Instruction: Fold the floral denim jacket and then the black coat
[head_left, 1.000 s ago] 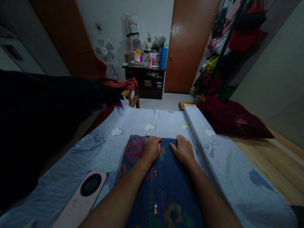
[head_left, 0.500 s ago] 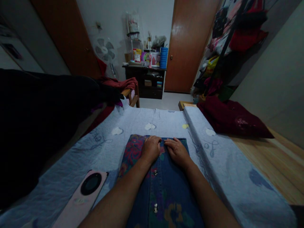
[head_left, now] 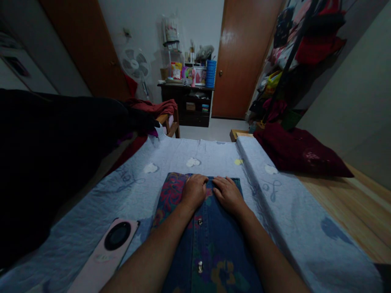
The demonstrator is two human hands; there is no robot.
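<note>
L hand (head_left: 194, 192) (grip unclear) & R hand (head_left: 229, 194) (flat, thumb apart) on floral denim (head_left: 224, 240).

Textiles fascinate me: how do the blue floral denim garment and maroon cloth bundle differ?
The blue floral denim garment has multicoloured blooms; the maroon cloth bundle, a pale motif. The garment lies under the left hand and right hand; the bundle lies untouched. Both are fabric.

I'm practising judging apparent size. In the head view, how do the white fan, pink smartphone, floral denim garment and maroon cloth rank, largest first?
1. Floral denim garment
2. Pink smartphone and maroon cloth: too alike to rank
3. White fan
</note>
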